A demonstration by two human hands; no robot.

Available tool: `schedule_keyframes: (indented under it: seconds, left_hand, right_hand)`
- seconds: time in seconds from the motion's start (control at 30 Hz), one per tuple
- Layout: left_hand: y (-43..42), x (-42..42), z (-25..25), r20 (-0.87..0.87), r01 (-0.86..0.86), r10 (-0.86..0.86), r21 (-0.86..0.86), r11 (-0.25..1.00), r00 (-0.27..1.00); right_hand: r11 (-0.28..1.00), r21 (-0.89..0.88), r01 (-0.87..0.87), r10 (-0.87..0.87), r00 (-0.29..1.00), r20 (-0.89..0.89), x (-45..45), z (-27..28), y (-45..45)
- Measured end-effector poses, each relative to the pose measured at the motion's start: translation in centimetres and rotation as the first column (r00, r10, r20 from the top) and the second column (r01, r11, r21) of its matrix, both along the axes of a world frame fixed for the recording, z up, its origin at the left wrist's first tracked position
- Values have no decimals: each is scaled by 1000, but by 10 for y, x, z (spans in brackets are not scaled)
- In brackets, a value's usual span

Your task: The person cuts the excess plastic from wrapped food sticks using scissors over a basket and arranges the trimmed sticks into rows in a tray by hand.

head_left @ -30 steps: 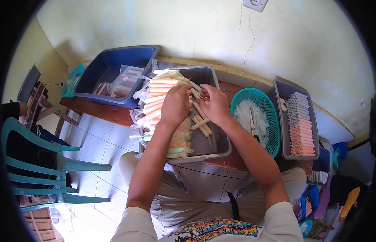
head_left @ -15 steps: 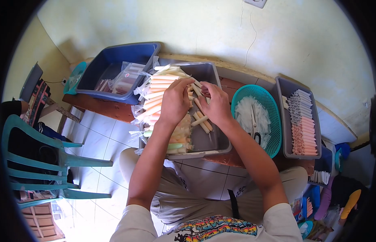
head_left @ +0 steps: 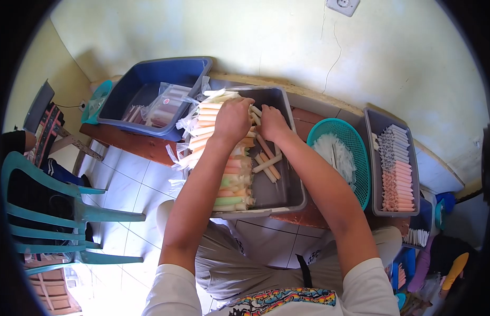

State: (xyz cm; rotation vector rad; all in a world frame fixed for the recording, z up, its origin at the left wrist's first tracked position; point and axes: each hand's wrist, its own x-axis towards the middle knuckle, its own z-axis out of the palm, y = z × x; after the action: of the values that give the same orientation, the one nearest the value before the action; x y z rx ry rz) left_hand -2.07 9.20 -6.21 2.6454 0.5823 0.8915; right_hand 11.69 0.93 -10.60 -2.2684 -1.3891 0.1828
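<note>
A grey tub (head_left: 295, 184) holds many stick-shaped tubes in clear plastic. A thick row of orange, cream, pink and green wrapped tubes (head_left: 234, 181) fills its left side, with loose plastic ends over the rim. My left hand (head_left: 234, 118) is closed over the upper part of this row; its fingertips are mostly hidden. Just to its right, my right hand (head_left: 273, 124) has curled fingers against a pale tube (head_left: 256, 110) between the hands. Below, several loose tubes (head_left: 267, 164) lie crosswise on the tub floor.
Left stands a blue tub (head_left: 145, 66) with packed bags (head_left: 168, 100). Right are a teal basket (head_left: 365, 179) of clear plastic with scissors (head_left: 333, 158), and a grey tub (head_left: 370, 124) of wrapped sticks. A green chair (head_left: 50, 210) is at left; another person's sleeve (head_left: 455, 268) shows lower right.
My hands stay close together over the tubes; the right hand's fingers have curled in lower and nearer the pale tube. The view has shifted slightly, uncovering more of the lower row.
</note>
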Motion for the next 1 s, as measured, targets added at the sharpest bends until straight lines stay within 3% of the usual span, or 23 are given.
schedule_keyframes:
  seconds: [0.17, 0.27, 0.57, 0.63, 0.8, 0.93, 0.97, 1.0]
  left_hand:
    - [4, 4, -10, 37, -2, 1, 37, 999, 999]
    - [3, 5, -7, -62, -27, 24, -43, 999, 998]
    - [2, 5, -9, 34, 34, -32, -50, 998, 999]
    - [1, 4, -8, 30, 6, -2, -132, 991, 1000]
    - [1, 4, -8, 94, 3, 11, -146, 989, 996]
    - [-2, 3, -1, 179, 6, 50, -296, 955, 983]
    - [-3, 3, 1, 185, 4, 53, -295, 956, 981]
    - [-5, 2, 3, 211, -9, 47, -178, 984, 976]
  right_hand:
    - [960, -278, -26, 14, 999, -46, 9, -8, 21]
    - [953, -304, 18, -9, 1000, 29, 7, -14, 25]
    - [942, -329, 58, -61, 998, 0, 3, -20, 30]
    - [954, -297, 43, -61, 997, -54, 3, -20, 28]
    - [975, -221, 2, -29, 992, -119, 5, -17, 20]
    - [998, -5, 56, -56, 984, -171, 3, -8, 7]
    - [996, 65, 67, -53, 978, -201, -1, 1, 3]
    - [996, 64, 64, -50, 979, -199, -1, 3, 2]
